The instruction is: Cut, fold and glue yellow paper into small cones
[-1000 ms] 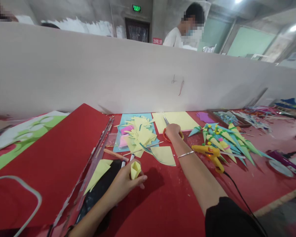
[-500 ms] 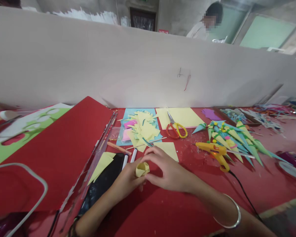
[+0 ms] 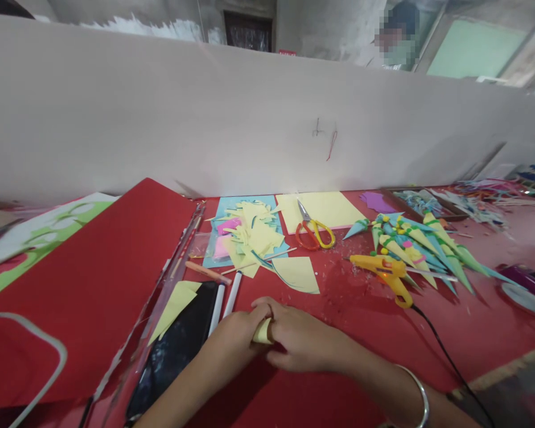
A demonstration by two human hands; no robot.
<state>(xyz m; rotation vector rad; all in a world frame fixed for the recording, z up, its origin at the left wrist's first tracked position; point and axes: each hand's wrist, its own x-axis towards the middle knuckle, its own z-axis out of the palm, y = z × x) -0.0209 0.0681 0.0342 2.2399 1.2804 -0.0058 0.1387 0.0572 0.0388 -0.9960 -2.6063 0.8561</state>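
Between my two hands is a small rolled piece of yellow paper (image 3: 263, 333), partly hidden by the fingers. My left hand (image 3: 238, 333) is closed around its left side. From the right, my right hand (image 3: 294, 339) presses its curled fingers on the roll, and the two hands touch. Just beyond them lies a flat yellow paper piece (image 3: 296, 274) with a curved dark edge. White pens (image 3: 232, 294) and a black phone-like slab (image 3: 173, 351) lie beside my left forearm. A silver bangle circles my right wrist.
Scissors (image 3: 312, 229) rest on a yellow sheet (image 3: 339, 208). Paper scraps (image 3: 256, 232) are heaped on blue paper. To the right are a yellow glue gun (image 3: 383, 270) with a cord and a pile of paper cones (image 3: 419, 238). Large red board (image 3: 102, 267) covers the left. A white partition (image 3: 249, 119) stands behind.
Both hands have come lower and nearer to me with the yellow roll. My right fingers have closed in on it, and its round opening shows less. The view has shifted slightly.
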